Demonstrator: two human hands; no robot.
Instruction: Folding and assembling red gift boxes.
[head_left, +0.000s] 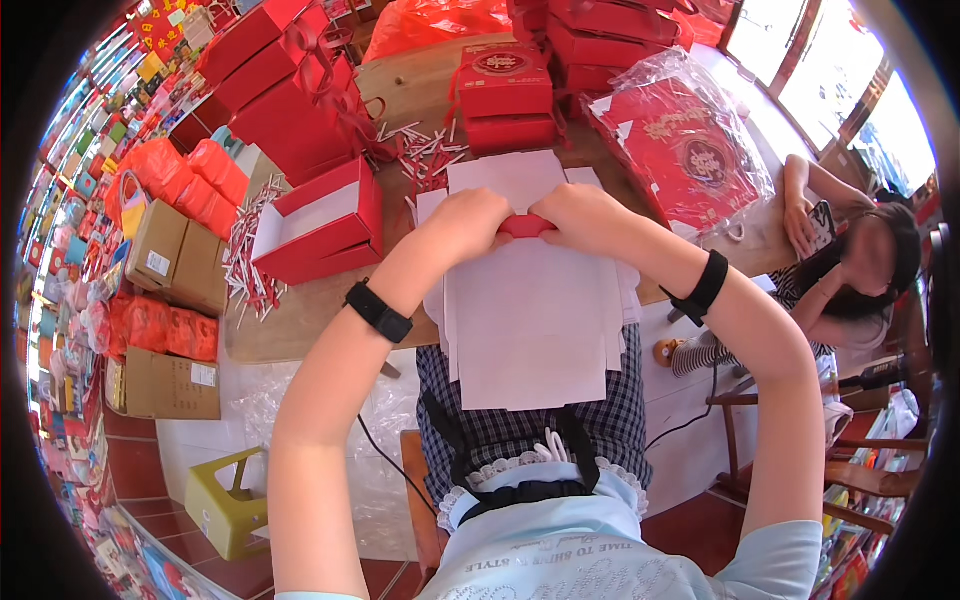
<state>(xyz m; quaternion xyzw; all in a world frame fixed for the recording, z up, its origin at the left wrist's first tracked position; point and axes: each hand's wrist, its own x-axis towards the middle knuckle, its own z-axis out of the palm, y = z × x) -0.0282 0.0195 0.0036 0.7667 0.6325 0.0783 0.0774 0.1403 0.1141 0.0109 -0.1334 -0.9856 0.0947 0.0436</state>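
Note:
Both of my hands meet over a stack of flat white cardboard sheets (532, 322) that reaches from the wooden table over my lap. My left hand (472, 217) and my right hand (574, 214) grip a small red piece (527, 226) between them, one at each end; its exact kind cannot be told. Just beyond my hands stand red gift boxes (506, 94) with printed lids. To the left lies an open red box (319, 221) with a white inside. Loose red and white strips with stick-like ends (427, 154) are heaped behind the sheets.
Tall stacks of red boxes with ribbons (281, 97) stand back left and back right. Plastic-wrapped red printed cardboard (682, 146) lies at the right. A person (862, 262) sits at the right holding a phone. Brown cartons (176, 255) and a green stool (225, 502) are at the left.

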